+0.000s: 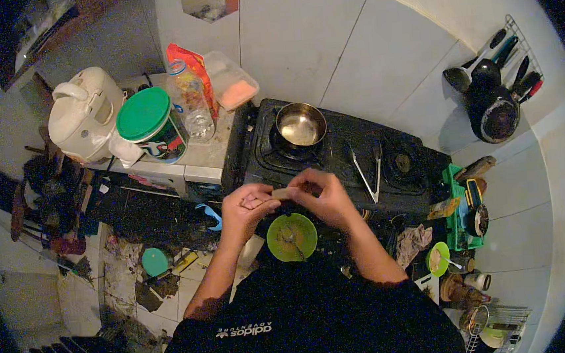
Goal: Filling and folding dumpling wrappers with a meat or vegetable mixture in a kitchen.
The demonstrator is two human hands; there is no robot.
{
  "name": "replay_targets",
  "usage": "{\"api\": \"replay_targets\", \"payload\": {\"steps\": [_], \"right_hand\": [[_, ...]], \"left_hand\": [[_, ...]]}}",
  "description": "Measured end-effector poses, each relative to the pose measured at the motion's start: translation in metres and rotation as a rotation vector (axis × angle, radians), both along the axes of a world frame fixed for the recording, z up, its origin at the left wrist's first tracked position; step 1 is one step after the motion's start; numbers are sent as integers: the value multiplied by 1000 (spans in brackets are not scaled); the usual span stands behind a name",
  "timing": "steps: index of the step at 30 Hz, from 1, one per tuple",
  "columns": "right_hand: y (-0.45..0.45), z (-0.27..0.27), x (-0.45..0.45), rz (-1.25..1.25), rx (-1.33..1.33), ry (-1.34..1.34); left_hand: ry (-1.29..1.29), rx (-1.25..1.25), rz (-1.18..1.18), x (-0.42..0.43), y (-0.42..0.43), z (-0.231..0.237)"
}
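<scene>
Between the fingertips of my left hand (pixel 251 204) and my right hand (pixel 319 193) is a small pale tan piece (pixel 281 193), perhaps dough or wrapper; its kind is unclear. Both hands pinch it at its ends. Just below them is a green bowl (pixel 292 237) with a spoon and some filling or sauce in it. Beyond my hands, a small metal pot (pixel 301 125) stands on the left burner of a black gas stove (pixel 331 162). Metal tongs (pixel 370 179) lie spread on the stove's middle.
Left of the stove are a rice cooker (pixel 86 115), a green-lidded bucket (pixel 144 115), a plastic bottle (pixel 192 104) and a plastic container (pixel 231 81). At right are a green basket (pixel 457 212), a small green bowl (pixel 438 259) and a crumpled cloth (pixel 414 246). Utensils hang on the wall rack (pixel 526 43).
</scene>
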State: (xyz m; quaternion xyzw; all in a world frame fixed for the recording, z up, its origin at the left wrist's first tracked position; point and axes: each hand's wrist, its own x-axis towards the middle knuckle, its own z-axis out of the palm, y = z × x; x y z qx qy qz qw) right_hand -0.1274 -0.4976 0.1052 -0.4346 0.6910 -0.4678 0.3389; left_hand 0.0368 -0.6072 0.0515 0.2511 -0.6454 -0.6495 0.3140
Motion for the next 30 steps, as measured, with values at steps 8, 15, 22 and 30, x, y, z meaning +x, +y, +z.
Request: {"api": "replay_targets", "payload": {"steps": [8,15,22,30], "right_hand": [[-59,-2,-93,-184,-112,578],[-123,-46,-144,-25,156,1032],[-109,-5,-168,-260,10,1188],[11,118,-97,-537,-385,864]], "left_hand": [[62,113,122,17,-9,-25],[44,85,109,21,2,-21],[19,121,84,31,6,-28],[156,-28,81,22,4,-4]]}}
